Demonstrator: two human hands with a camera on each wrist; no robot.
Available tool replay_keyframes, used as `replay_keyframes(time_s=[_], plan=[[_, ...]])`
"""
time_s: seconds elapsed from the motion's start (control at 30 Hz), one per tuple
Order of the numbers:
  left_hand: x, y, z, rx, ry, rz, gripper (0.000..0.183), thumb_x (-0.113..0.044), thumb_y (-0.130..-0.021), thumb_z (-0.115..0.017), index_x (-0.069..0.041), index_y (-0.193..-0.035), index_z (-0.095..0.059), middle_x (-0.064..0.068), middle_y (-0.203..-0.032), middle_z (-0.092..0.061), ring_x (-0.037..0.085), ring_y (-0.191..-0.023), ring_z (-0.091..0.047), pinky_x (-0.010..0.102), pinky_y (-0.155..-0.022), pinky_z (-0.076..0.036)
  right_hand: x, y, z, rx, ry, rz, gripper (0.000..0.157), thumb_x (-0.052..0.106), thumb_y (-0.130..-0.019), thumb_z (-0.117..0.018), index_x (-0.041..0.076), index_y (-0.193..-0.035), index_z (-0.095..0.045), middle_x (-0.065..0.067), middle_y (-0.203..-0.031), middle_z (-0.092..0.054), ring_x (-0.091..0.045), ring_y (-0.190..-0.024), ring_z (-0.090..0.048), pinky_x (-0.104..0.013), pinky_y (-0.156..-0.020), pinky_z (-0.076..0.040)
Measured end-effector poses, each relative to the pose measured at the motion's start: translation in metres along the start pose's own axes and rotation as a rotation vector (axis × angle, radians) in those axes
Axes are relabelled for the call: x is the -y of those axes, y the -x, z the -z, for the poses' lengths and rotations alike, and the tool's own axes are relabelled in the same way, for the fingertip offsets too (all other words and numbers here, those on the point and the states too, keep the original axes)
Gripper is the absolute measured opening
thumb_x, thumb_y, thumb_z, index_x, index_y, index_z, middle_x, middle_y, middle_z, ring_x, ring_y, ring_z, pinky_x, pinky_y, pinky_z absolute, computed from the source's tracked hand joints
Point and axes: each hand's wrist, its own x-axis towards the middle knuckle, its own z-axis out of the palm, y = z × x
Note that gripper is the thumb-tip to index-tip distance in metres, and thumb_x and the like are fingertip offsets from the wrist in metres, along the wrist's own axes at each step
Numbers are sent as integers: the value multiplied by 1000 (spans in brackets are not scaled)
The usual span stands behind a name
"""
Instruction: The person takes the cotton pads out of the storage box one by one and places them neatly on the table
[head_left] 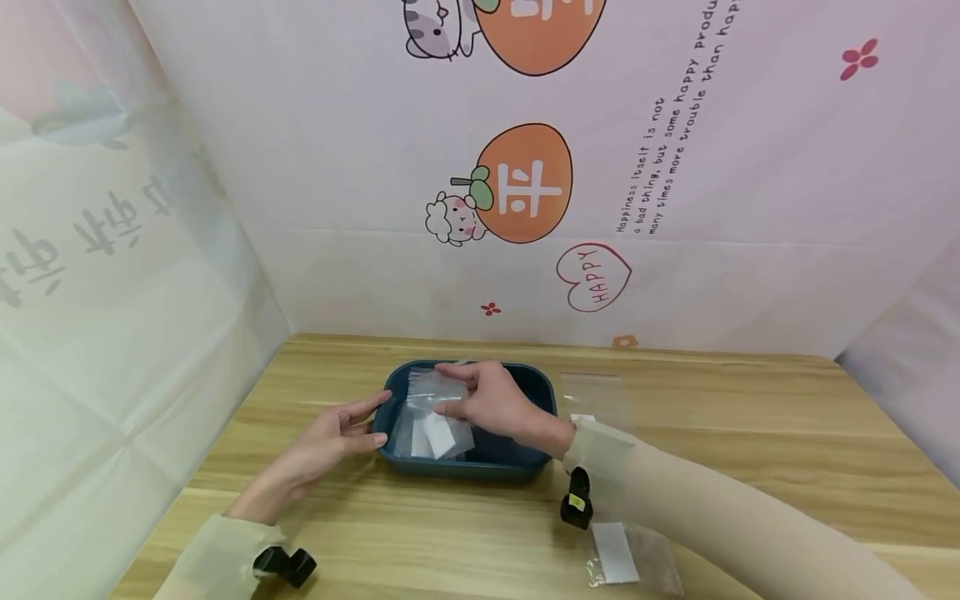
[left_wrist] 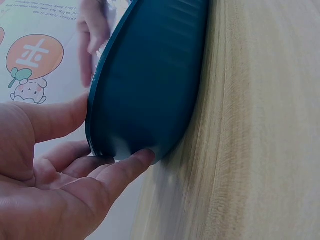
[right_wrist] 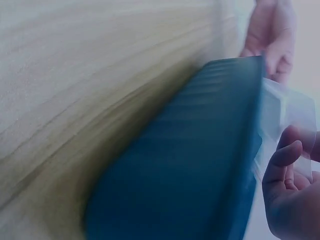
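Observation:
A dark blue plastic tray (head_left: 465,469) with rounded corners stands on the table, several clear zip bags (head_left: 420,392) with white inserts lying in its left half. My left hand (head_left: 322,450) is at the tray's left end, its thumb and fingers spread and touching rim and outer wall; in the left wrist view its fingers (left_wrist: 130,167) extend along the end. Over the tray, my right hand (head_left: 498,404) pinches a clear bag by its upper right side. That bag (right_wrist: 297,107) shows as a see-through sheet before the fingers in the right wrist view.
Right of the tray, another clear bag (head_left: 600,387) lies flat, partly covered by my right sleeve. Closer to me is a clear bag with a white insert (head_left: 615,552), below my right forearm. A printed cloth wall (head_left: 375,275) rises behind the wooden table (head_left: 735,400).

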Motion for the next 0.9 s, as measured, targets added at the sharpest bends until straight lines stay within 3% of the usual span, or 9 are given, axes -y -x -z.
replay_keyframes(time_s=[0.17,0.3,0.4,0.43,0.57,0.6,0.63,0.8,0.9], plan=[[0,0,0,-8,-10,-2,68,-3,-103,-66,-1,-163,-35,19,-171,-22,45,-149,-33,51,-117,-37,12,14,19,-7,-31,16,56,12,-95,-81,11,-148,-63,-15,-98,-73,-16,-55,-55,-24,-51,-46],[0,0,-1,-16,-15,0,68,-3,-102,-67,-1,-163,-35,19,-171,-22,45,-149,-33,51,-117,-36,15,27,38,-17,-55,38,56,9,-95,-80,9,-148,-63,-15,-122,-74,-17,-55,-55,-23,-50,-45],[0,0,-1,-20,-16,3,68,-3,-102,-66,-1,-163,-35,19,-171,-22,45,-150,-33,52,-118,-35,16,37,54,-41,-74,44,57,7,-94,-80,9,-148,-62,-15,-127,-73,-17,-56,-55,-23,-53,-49],[0,0,-1,-22,-15,4,69,-3,-102,-67,-1,-163,-35,19,-171,-22,45,-149,-33,52,-118,-35,15,40,59,-47,-78,40,58,7,-94,-80,9,-148,-62,-14,-126,-74,-17,-56,-54,-24,-54,-50],[0,1,-1,-28,-14,6,70,-4,-102,-68,-1,-163,-35,18,-171,-24,45,-149,-34,54,-118,-34,10,54,80,-66,-66,28,60,7,-94,-80,8,-150,-60,-17,-84,-71,-22,-55,-55,-24,-52,-50],[1,2,-1,-29,-14,6,70,-4,-101,-68,-1,-163,-36,18,-170,-24,45,-149,-34,54,-119,-33,8,57,85,-73,-66,28,61,7,-94,-80,7,-150,-59,-15,-92,-75,-22,-55,-55,-24,-51,-49],[1,2,-1,-30,-15,5,70,-5,-101,-69,-1,-163,-36,18,-170,-24,45,-149,-34,54,-118,-34,6,61,90,-77,-65,30,61,7,-94,-80,6,-151,-59,-17,-85,-72,-22,-55,-54,-24,-51,-48],[1,2,-1,-31,-15,3,70,-5,-101,-69,-2,-162,-37,18,-170,-25,45,-149,-34,54,-118,-33,-10,79,115,-136,-64,41,60,5,-94,-80,0,-150,-57,-19,-134,-69,-15,-54,-51,-23,-49,-45],[1,2,-1,-30,-14,2,69,-5,-101,-69,-2,-162,-37,18,-170,-24,46,-149,-34,54,-118,-33,-21,91,131,-164,-65,17,62,5,-95,-78,0,-152,-55,-19,-147,-60,-13,-56,-52,-23,-50,-45]])
